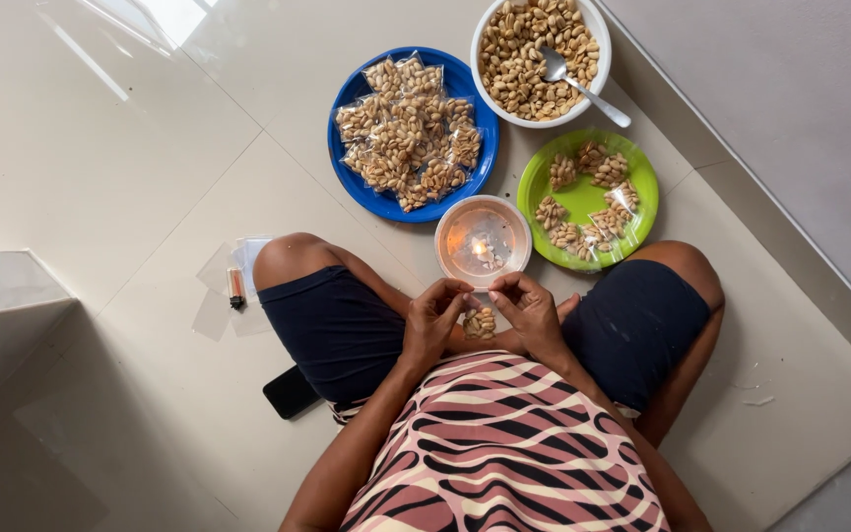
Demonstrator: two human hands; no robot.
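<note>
I sit cross-legged on a tiled floor. My left hand [433, 320] and my right hand [529, 310] meet over my lap and together pinch the top of a small clear bag of peanuts [480, 322] that hangs between them. Just beyond the hands stands a small clear bowl [457, 219] with a lit candle flame [482, 249] inside. The bag's top edge is close to the bowl's near rim.
A blue plate [347, 163] heaped with several filled peanut bags lies ahead left. A white bowl [598, 25] of loose peanuts holds a metal spoon [583, 89]. A green plate [583, 202] carries several bags. A lighter [235, 287] on clear bags and a black phone [291, 391] lie at left.
</note>
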